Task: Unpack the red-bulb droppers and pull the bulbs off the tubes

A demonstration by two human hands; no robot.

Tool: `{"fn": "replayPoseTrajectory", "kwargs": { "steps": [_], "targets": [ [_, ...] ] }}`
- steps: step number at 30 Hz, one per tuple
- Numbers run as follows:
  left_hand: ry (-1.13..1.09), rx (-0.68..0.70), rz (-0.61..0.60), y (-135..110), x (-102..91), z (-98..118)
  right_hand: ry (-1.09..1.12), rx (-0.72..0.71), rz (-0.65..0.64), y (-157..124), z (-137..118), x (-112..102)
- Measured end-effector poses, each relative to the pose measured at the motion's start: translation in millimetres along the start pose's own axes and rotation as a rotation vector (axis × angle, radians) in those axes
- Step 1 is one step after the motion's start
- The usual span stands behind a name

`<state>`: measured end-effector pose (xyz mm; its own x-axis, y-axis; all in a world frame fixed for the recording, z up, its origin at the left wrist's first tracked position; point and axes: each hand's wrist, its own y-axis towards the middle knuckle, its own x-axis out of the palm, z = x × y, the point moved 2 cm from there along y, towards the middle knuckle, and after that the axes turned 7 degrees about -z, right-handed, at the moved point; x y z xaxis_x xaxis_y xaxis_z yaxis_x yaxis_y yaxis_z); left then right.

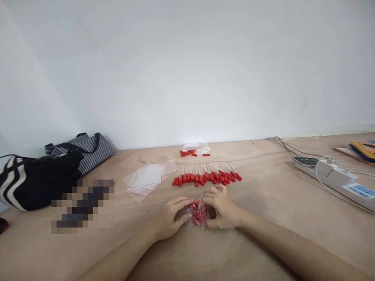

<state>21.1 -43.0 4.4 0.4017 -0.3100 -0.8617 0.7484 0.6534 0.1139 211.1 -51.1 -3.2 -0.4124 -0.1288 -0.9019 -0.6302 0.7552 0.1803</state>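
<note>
Between my two hands, low in the middle of the head view, is a clear plastic bag (pixel 199 214) with several red rubber bulbs inside. My left hand (pixel 171 218) pinches the bag's left side between thumb and fingers. On its right side, my right hand (pixel 221 208) grips the bag's edge, with fingers curled. Just beyond the hands lies a row of droppers (pixel 206 177), their red bulbs toward me and their clear thin tubes pointing at the wall. To the left of the row lie flat, empty zip bags (pixel 149 177) with red seal lines, overlapping each other.
Loose red bulbs (pixel 187 152) and clear tubes on a plastic bag (pixel 196 146) lie near the wall. A black bag (pixel 41 181) and a striped bag (pixel 93 152) stand at left, near a pixelated dark object (pixel 84 205). A power strip (pixel 351 187) with cables sits at right.
</note>
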Motion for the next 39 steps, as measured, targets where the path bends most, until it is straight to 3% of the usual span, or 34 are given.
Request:
{"fn": "replayPoseTrajectory", "kwargs": {
  "steps": [9,17,24,34,39],
  "targets": [
    [0.0,-0.07,-0.013,-0.2,-1.3,0.0,-0.015,0.008,-0.03,-1.0,-11.5,-5.2],
    [-0.011,-0.096,-0.027,-0.9,0.2,-6.4,0.073,0.019,0.015,-7.0,7.3,-12.3],
    [-0.017,-0.077,-0.017,-0.8,0.3,-5.9,-0.001,0.016,0.046,-2.5,0.0,-3.3],
    [-0.015,-0.138,-0.042,-0.9,-1.2,-4.8,-0.102,0.001,-0.044,-8.1,7.8,-19.9],
    [-0.01,-0.15,-0.052,-0.8,1.0,-7.6,-0.097,0.032,-0.057,-5.3,7.1,-13.7]
  ]
}}
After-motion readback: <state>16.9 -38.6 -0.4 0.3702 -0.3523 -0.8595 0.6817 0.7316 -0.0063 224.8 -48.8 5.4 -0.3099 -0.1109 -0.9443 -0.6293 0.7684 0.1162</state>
